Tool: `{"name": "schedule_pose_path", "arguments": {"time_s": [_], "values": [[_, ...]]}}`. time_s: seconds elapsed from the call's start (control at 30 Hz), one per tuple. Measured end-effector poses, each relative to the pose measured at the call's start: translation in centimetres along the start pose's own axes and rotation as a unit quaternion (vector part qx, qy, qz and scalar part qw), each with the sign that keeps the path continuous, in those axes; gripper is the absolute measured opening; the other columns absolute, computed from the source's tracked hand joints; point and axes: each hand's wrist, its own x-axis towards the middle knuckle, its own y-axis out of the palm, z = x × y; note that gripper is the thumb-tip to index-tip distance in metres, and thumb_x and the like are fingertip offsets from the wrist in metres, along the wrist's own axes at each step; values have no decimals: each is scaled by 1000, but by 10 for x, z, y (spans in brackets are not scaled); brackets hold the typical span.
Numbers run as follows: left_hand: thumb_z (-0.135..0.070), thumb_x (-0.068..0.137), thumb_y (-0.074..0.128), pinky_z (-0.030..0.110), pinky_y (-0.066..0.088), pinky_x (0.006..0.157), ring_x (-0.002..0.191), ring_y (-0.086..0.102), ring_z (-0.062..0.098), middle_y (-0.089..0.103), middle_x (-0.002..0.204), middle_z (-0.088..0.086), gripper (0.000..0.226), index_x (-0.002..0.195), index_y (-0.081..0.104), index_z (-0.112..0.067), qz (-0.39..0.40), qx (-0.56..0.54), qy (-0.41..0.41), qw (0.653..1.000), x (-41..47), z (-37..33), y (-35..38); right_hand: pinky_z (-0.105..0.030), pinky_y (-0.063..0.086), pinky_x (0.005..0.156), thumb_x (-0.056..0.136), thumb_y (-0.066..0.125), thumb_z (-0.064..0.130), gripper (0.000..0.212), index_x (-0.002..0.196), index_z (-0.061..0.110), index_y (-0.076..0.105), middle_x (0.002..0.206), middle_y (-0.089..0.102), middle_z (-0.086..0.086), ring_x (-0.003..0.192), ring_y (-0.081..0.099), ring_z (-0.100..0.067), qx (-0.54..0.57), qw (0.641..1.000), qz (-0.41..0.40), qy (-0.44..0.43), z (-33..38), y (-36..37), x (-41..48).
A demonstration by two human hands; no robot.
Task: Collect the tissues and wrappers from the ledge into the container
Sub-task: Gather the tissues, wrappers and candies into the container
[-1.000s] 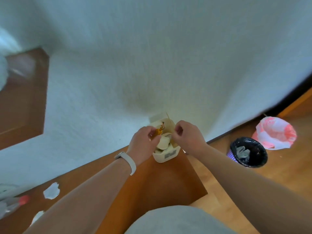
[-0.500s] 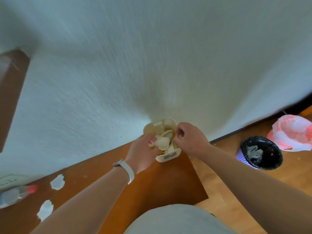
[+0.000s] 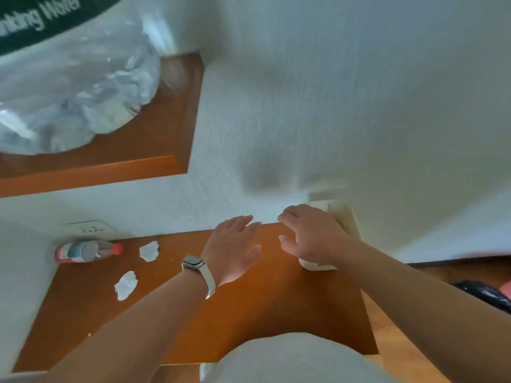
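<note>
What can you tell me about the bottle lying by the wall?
The bottle is small and looks like clear plastic, a bit blurred here. It has a red cap at its right end, a reddish band at its left end and a pale label around its middle. It lies on its side on the brown wooden ledge, along the white wall, just below a wall socket. No hand touches it. Two crumpled white tissues lie apart from it on its right, the nearer one close to the cap.

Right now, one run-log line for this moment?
left hand: open, empty | right hand: open, over container | two tissues on ledge
</note>
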Motion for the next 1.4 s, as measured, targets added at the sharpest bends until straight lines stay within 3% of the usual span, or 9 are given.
{"name": "schedule_pose_path", "arguments": {"time_s": [0.2, 0.43, 0.57, 0.67, 0.87, 1.03, 1.23, 1.33, 1.4], "values": [[-48, 98, 36, 41, 12, 118, 146, 13, 20, 16, 160, -2, 58, 149, 18, -29, -10, 32, -54, 998, -50, 67, 8, -40, 34, 107, 94, 43, 50, 56, 139, 19, 45, 149, 41, -4, 136, 36, -23, -55, 995, 39, -74, 58, 25, 37], [-41, 96, 47, 43, 30, 113, 140, 32, 23, 39, 150, 2, 50, 142, 38, -26, -9, 6, -122, 992, -129, 175, 40, -39, 35, 108, 95, 42, 53, 53, 138, 21, 41, 143, 44, -1, 131, 41, -21, -71, 988, 89, -103, 153, 70, 93], [-42, 95, 49, 44, 29, 114, 142, 29, 24, 35, 153, 2, 55, 145, 34, -27, 19, -6, -168, 986, -166, 240, 66, -44, 31, 114, 94, 43, 54, 58, 143, 23, 37, 154, 35, -4, 141, 33, -25, -83, 983, 116, -115, 210, 107, 132], [-40, 95, 51, 42, 26, 115, 145, 22, 25, 26, 157, 3, 62, 149, 24, -28, 37, -24, -187, 981, -182, 282, 84, -45, 34, 113, 94, 45, 48, 54, 140, 19, 41, 150, 40, -8, 139, 37, -27, -99, 979, 136, -117, 240, 137, 157], [-27, 98, 47, 42, 24, 116, 147, 13, 27, 12, 161, 3, 62, 151, 15, -29, 90, -54, -155, 982, -188, 331, 113, -37, 47, 96, 92, 51, 35, 46, 134, 17, 46, 130, 52, -5, 117, 52, -22, -121, 975, 155, -101, 273, 183, 203], [-10, 93, 47, 40, 40, 101, 129, 38, 23, 38, 145, 0, 54, 142, 32, -27, 69, -78, -111, 988, -196, 344, 125, -40, 49, 96, 91, 54, 30, 46, 135, 18, 45, 140, 48, -8, 124, 49, -26, -124, 977, 165, -63, 289, 209, 232], [-14, 94, 48, 35, 43, 88, 108, 47, 19, 53, 122, -2, 32, 125, 51, -24, 38, -90, -86, 991, -214, 356, 136, -45, 50, 96, 91, 56, 30, 54, 141, 21, 37, 149, 37, -10, 133, 41, -31, -115, 973, 197, -25, 300, 230, 248], [-18, 96, 45, 34, 41, 84, 103, 48, 19, 55, 115, -2, 26, 119, 54, -22, 24, -89, -66, 994, -223, 360, 141, -43, 50, 94, 91, 56, 27, 43, 133, 20, 47, 144, 40, -11, 126, 45, -30, -120, 973, 197, -31, 304, 236, 251], [-21, 97, 44, 33, 41, 84, 102, 49, 19, 55, 113, -2, 23, 117, 55, -22, 17, -98, -66, 993, -226, 363, 143, -40, 52, 87, 91, 57, 24, 36, 126, 17, 52, 131, 48, -10, 114, 51, -28, -110, 976, 184, -30, 308, 238, 251]]}}
